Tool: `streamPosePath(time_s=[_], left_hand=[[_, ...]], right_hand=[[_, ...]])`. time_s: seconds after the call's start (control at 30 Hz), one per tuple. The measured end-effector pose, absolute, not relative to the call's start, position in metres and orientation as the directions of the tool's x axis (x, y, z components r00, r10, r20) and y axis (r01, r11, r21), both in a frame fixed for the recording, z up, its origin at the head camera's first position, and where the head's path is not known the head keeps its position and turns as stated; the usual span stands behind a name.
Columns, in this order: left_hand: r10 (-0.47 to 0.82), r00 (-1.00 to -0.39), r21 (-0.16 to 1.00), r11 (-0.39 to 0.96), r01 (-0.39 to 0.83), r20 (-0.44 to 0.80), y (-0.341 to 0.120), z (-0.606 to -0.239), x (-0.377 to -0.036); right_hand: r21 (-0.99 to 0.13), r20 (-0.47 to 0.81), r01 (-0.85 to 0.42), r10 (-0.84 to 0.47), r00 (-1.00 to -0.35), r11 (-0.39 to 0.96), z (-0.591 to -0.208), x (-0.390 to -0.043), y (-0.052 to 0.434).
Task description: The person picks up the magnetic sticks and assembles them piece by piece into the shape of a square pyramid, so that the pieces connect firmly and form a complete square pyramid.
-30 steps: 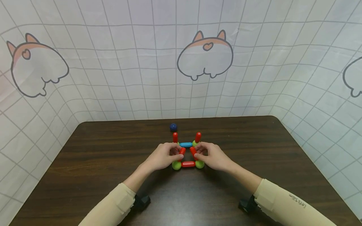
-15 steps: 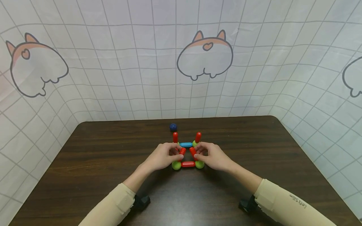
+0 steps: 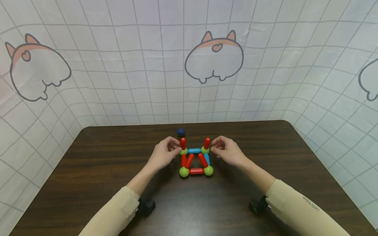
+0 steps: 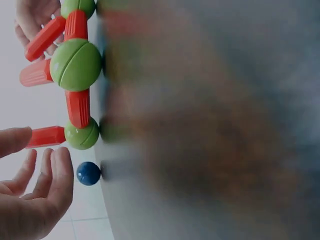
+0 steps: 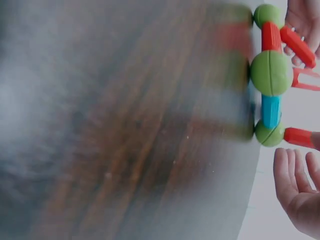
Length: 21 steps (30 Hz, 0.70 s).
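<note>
A frame of magnetic rods and green balls lies on the table. It has a red front rod (image 3: 196,171), a blue back rod (image 3: 194,151), a red left rod (image 3: 183,160) and a blue right rod (image 3: 207,159). From each corner ball a red rod rises; the front-left rod (image 3: 189,161) and front-right rod (image 3: 202,160) lean inward. My left hand (image 3: 163,153) is beside the back-left red rod (image 4: 47,136), fingers loosely bent. Likewise, my right hand (image 3: 229,151) is next to the back-right red rod (image 5: 299,137), its fingers apart. Neither hand visibly grips a rod.
A dark blue ball (image 3: 181,132) lies behind the frame's back-left corner. The dark wooden table (image 3: 88,170) ends at a white gridded curtain (image 3: 141,82) printed with cartoon animals.
Both hands have let go of the two front upright rods and moved back and outward, to beside the back upright rods. The frame stays in place.
</note>
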<state>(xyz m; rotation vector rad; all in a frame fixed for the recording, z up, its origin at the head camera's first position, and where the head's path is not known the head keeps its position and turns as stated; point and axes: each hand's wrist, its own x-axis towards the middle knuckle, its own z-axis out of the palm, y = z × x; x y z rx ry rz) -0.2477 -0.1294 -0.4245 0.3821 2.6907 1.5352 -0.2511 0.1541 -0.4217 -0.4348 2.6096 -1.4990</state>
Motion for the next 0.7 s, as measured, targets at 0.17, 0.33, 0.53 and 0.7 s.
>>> streamPosePath(time_s=[0.17,0.33,0.53,0.7], left_hand=[[0.216,-0.973,0.854,0.489,0.179,0.080,-0.127,-0.424,-0.257],[0.226,-0.970,0.856,0.482,0.189,0.087,-0.123,-0.424,-0.260],[0.225,-0.971,0.867,0.463,0.183,0.085,-0.121,-0.424,-0.261],[0.228,-0.969,0.868,0.458,0.192,0.094,-0.122,-0.426,-0.261]], right_hand=[[-0.852,0.084,-0.215,-0.281,-0.956,0.477,-0.424,-0.260,0.151],[-0.838,0.095,-0.235,-0.292,-0.952,0.492,-0.426,-0.264,0.147],[-0.818,0.090,-0.235,-0.287,-0.954,0.525,-0.426,-0.264,0.144],[-0.806,0.099,-0.242,-0.281,-0.955,0.540,-0.425,-0.263,0.142]])
